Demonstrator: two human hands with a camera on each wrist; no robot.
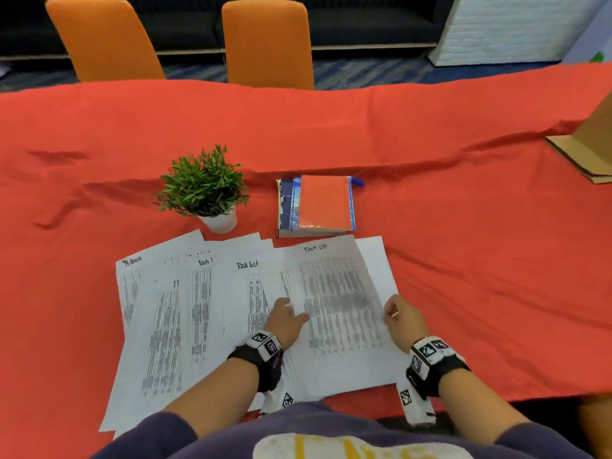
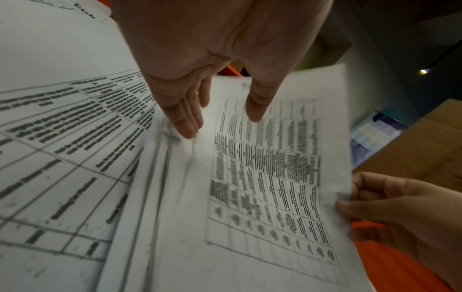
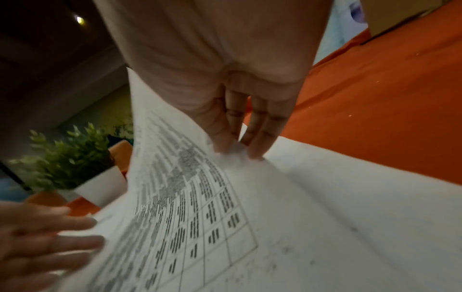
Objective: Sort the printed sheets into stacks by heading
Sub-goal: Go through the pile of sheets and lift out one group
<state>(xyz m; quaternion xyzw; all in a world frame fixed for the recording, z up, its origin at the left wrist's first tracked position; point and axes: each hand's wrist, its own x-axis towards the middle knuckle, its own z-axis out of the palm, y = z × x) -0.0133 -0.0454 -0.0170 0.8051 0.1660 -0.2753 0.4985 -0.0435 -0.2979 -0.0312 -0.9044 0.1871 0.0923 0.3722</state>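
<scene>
Sheets (image 1: pixel 185 303) fan across the bench (image 1: pixel 463 226); right hand (image 1: pixel 402 314) pinches the top sheet (image 1: pixel 337 303) at 3 o'clock, lifting it, while left hand (image 1: pixel 286 318), fingers straight, steadies the rest.

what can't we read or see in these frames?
- Lifted sheet heading: head view, motion blur.
- Table text on it: both wrist views, blurred.
- Sheet beneath: head view, covered, only a blank margin shows.
- Books under the red one: head view, titles hidden.
- Cardboard box: head view, cut by right edge.
</scene>
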